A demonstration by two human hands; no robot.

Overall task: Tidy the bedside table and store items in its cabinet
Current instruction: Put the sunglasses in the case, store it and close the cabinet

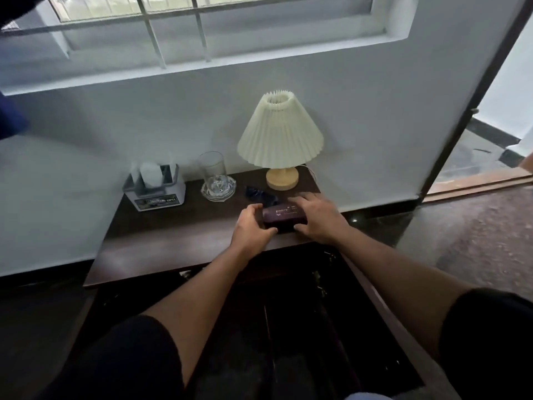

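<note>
Pale walls and a barred window stand behind the dark wooden bedside table [161,238], which sits low against the wall with a doorway off to its right. By the look of it the tidying is barely begun: most things are out on top. At the back left stands a white tissue box [155,187], beside it a clear drinking glass [212,171] set in or just behind a cut-glass dish [218,188], and to the right a lamp [280,140] with a pleated cream shade on a round wooden base. A small dark bundle [256,193], too murky to name, lies in front of the lamp. Below the table edge the cabinet [302,313] seems to be open, though its inside is too dark to tell what, if anything, has been stored.

Near the front right of the top lies a dark maroon case [284,216] with pale lettering. Both hands are on it: the left hand [252,226] curls round its left end, thumb in front, and the right hand [317,219] lies over its right end with fingers spread across the top. I'd judge this is the item about to go into the cabinet; whether it has left the wood I cannot tell
</note>
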